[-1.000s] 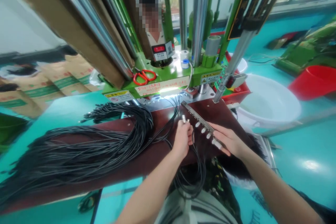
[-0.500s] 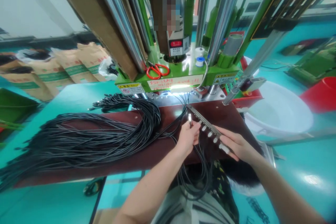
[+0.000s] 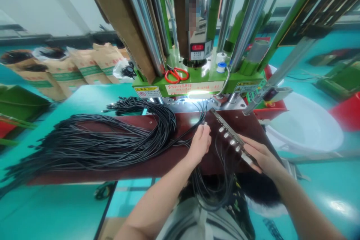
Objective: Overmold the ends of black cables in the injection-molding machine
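Observation:
My right hand is wrapped round the lower right end of a long metal bar, which lies slanted over the brown board. Several silvery connectors stick out along the bar's left side, with thin black cables hanging from them. Just left of the bar, my left hand is closed in a pinch on a small silvery connector whose tip shows above the fingers. A large bundle of black cables spreads across the board to the left.
Behind the board stands a green press with steel columns, red-handled scissors and a small spool on its ledge. A white tub is at the right. Paper sacks stand at the back left.
The view has shifted, so the press and bundle appear further right. My left hand has drawn away from the bar's connectors, its pinched connector now apart from them. My right hand still holds the bar.

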`<move>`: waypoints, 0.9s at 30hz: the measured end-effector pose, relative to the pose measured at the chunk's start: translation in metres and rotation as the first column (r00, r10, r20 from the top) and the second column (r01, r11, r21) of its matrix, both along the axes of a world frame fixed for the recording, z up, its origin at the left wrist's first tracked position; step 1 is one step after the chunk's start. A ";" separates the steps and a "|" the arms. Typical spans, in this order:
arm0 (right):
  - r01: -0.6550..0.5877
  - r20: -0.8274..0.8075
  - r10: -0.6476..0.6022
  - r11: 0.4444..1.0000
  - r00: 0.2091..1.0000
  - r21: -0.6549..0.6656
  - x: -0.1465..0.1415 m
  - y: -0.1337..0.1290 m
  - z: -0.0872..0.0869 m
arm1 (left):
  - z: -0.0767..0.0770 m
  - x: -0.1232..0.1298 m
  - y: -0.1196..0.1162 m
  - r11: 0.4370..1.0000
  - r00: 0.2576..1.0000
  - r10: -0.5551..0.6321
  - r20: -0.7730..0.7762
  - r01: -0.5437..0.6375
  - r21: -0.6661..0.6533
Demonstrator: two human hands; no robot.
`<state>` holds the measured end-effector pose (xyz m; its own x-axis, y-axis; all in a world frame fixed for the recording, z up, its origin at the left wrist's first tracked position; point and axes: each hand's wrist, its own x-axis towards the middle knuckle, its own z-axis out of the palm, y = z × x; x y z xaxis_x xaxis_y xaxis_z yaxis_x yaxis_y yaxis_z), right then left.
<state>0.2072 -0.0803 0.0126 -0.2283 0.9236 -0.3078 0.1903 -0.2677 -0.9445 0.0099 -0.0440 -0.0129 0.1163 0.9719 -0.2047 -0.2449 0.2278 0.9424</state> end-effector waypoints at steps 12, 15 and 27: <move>-0.120 0.020 0.120 0.993 0.993 0.003 0.001 0.000 0.005 | 0.000 -0.004 0.001 0.989 0.984 -0.148 -0.094 0.149 -0.002; -0.117 0.014 0.117 0.993 0.993 -0.001 0.002 0.000 0.004 | 0.001 -0.005 0.002 0.988 0.986 -0.152 -0.067 0.152 -0.013; -0.089 0.092 0.092 0.995 0.991 -0.034 0.006 0.001 -0.001 | 0.003 -0.007 0.003 0.981 0.979 -0.193 -0.063 0.192 -0.023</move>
